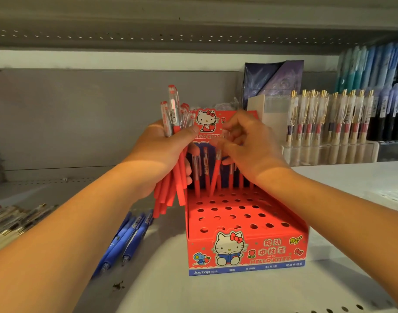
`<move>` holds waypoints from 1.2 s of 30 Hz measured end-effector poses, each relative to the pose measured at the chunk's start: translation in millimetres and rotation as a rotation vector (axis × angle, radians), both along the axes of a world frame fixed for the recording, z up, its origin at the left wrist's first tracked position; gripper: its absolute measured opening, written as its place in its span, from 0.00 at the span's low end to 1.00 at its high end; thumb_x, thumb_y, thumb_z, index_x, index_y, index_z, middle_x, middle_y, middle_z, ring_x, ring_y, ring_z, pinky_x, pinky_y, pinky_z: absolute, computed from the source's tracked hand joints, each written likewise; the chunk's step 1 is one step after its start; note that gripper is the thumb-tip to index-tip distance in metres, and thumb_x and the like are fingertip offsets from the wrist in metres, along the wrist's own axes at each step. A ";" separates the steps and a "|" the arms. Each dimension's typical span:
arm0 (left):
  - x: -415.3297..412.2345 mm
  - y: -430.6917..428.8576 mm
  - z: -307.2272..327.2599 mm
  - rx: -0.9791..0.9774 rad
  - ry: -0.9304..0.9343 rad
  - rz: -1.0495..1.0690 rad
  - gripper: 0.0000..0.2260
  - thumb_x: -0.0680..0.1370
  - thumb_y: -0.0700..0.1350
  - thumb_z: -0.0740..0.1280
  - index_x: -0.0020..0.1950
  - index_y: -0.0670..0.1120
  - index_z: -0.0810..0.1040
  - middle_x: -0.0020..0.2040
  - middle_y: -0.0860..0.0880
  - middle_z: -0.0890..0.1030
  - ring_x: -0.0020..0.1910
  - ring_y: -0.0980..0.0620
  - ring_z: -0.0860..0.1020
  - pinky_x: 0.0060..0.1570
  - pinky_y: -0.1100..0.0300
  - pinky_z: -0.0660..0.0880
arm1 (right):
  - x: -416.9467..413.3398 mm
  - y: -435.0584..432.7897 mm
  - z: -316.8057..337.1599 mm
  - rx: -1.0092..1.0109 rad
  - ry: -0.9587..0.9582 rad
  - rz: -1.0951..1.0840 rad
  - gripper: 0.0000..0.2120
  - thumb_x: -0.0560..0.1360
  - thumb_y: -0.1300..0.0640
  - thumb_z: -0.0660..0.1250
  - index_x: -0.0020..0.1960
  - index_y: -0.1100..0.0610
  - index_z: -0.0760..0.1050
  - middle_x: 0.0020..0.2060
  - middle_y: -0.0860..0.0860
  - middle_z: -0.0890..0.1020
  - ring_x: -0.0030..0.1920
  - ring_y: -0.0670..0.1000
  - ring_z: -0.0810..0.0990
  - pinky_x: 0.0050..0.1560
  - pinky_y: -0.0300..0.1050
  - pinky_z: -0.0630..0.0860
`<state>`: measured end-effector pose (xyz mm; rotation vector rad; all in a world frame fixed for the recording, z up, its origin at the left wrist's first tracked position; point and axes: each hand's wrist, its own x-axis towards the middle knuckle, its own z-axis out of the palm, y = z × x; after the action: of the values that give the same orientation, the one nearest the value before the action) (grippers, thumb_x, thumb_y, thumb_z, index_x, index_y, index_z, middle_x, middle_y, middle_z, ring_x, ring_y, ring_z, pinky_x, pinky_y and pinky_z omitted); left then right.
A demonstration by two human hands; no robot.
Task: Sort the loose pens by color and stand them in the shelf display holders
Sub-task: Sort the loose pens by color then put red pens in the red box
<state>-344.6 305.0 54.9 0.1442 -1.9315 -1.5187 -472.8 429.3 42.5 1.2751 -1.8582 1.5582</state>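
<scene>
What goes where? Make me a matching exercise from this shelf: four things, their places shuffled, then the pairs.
Things
1. red pen bundle
2. blue pens
3. gold-clipped pens
4. Hello Kitty display box

Places
A. standing in the clear holder, right rear
B. mid-shelf, red pens standing in its back holes
C. gripped in the left hand
D. lying flat on the shelf, left of the box

Pairs: 1-C, 2-D, 3-A, 4-B
</scene>
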 end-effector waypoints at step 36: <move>-0.7 2.5 -4.0 0.020 -0.062 -0.128 0.10 0.81 0.49 0.65 0.53 0.43 0.74 0.31 0.42 0.82 0.24 0.44 0.81 0.23 0.57 0.76 | 18.5 10.9 24.6 -0.252 -0.500 0.440 0.04 0.75 0.67 0.69 0.48 0.61 0.77 0.43 0.60 0.82 0.38 0.50 0.84 0.37 0.44 0.82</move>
<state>-345.3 307.5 50.9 0.0787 -2.0084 -1.6341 -454.3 440.2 67.1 1.3191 -1.6271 2.4461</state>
